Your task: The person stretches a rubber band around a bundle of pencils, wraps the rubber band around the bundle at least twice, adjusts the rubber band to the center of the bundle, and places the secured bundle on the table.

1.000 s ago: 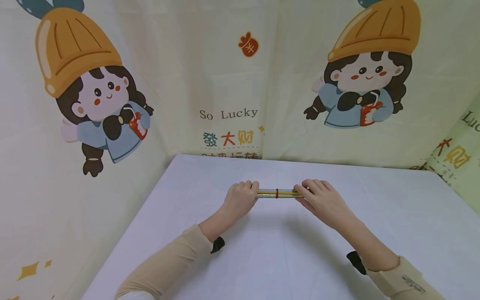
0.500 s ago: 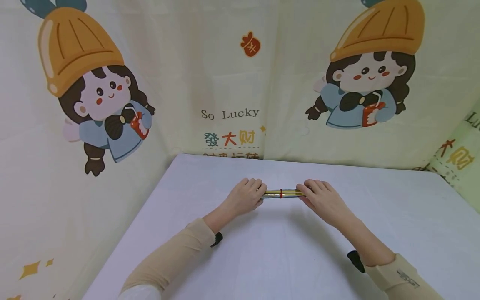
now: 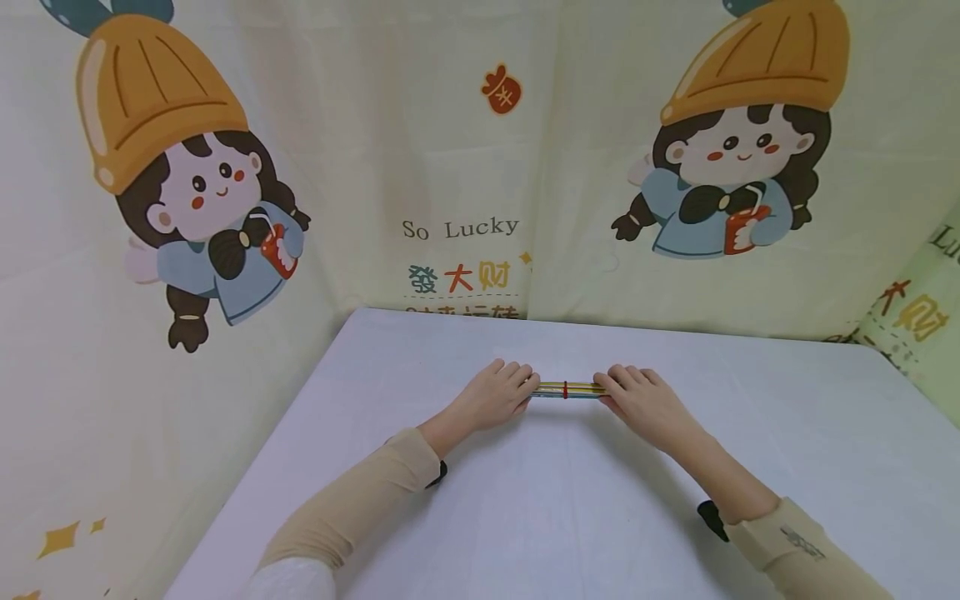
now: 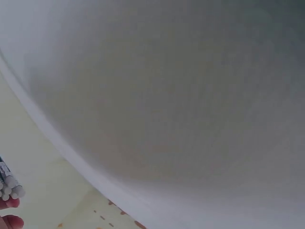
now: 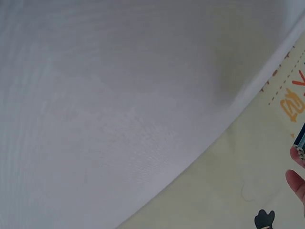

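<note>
A bundle of slim pencils point(image 3: 555, 390), yellow and other colours, lies level between my two hands over the white table. A red band point(image 3: 566, 390) circles its middle. My left hand point(image 3: 495, 395) grips the left end, fingers curled over the top. On the other end, my right hand point(image 3: 647, 408) pinches the bundle between thumb and fingers. In the left wrist view, pale rounded ends of the pencils point(image 4: 10, 187) stick out above the fingertips point(image 4: 12, 222). A dark end of the bundle point(image 5: 300, 140) shows by the right fingertips point(image 5: 295, 180) in the right wrist view.
A white cloth covers the table point(image 3: 525, 517), and its back edge meets a cream curtain point(image 3: 570, 167) printed with cartoon figures and lettering. More of this curtain stands along the left side. Black wrist straps point(image 3: 711, 521) show under the forearms.
My left hand has slid right along the bundle, so less of it shows between the hands. The bundle and right hand have shifted slightly right and a little lower.
</note>
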